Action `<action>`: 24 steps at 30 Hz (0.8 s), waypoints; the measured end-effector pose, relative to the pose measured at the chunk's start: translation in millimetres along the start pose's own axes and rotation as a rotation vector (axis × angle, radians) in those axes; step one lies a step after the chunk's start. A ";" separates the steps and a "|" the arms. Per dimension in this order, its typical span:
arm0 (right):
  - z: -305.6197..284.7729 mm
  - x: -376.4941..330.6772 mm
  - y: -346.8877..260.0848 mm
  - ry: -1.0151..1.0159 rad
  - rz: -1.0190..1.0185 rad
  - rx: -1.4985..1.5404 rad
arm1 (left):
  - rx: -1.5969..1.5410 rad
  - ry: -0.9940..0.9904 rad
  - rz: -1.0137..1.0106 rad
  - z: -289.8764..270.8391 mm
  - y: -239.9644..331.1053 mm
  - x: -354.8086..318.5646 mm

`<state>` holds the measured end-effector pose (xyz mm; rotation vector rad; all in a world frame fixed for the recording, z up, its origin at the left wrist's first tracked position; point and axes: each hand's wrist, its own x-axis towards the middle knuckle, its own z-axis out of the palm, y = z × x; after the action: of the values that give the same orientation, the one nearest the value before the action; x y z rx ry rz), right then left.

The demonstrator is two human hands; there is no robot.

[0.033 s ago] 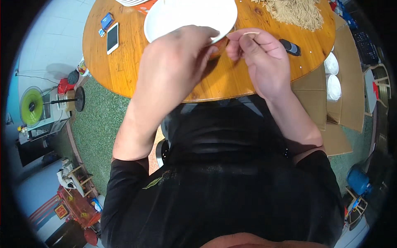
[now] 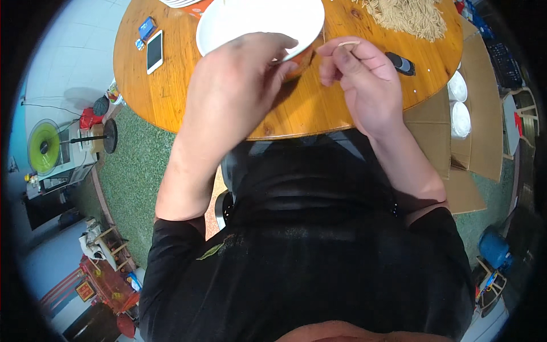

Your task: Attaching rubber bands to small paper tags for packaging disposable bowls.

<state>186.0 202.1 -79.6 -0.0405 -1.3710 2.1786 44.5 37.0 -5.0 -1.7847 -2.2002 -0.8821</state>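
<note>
A wide white bowl (image 2: 259,20), its top cut off by the frame's upper edge, sits tilted on the round wooden table. My left hand (image 2: 236,71) is closed at its near rim, fingers over the edge and thumb below. Just right of the bowl, my right hand (image 2: 367,74) pinches a thin tan cord (image 2: 348,43) that loops over the index finger. A strand of it seems to run up beside the bowl's right rim. A loose pile of similar tan cords (image 2: 407,17) lies at the far right of the table.
On the table (image 2: 165,102), a white-edged phone (image 2: 154,52) and a small blue box (image 2: 147,27) lie left. A dark handheld device (image 2: 400,64) lies right of my right hand. Stacked white dishes (image 2: 179,2) stand far left. An open cardboard box (image 2: 424,119) holds white round packs (image 2: 460,119).
The bowl and my left hand have shifted slightly left. My right hand has moved a little to the right, still pinching the cord.
</note>
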 end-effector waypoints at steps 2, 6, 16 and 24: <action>-10.3 -4.0 -4.8 -0.101 0.120 -0.030 | -0.066 -0.031 -0.131 0.2 -2.9 -1.7; 0.5 -11.1 -5.8 -0.112 0.124 -0.297 | -0.102 -0.010 -0.020 -1.8 -0.1 0.5; -0.7 -10.6 -17.4 -0.243 0.006 -0.552 | -0.143 -0.051 0.323 -9.3 9.2 14.2; -5.7 -7.9 -30.8 -0.342 0.081 -0.524 | -0.222 -0.169 0.303 -11.3 11.3 19.9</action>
<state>208.0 213.0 -58.5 0.0865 -2.1384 1.8866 47.2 48.7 17.6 -2.2976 -1.9072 -0.9668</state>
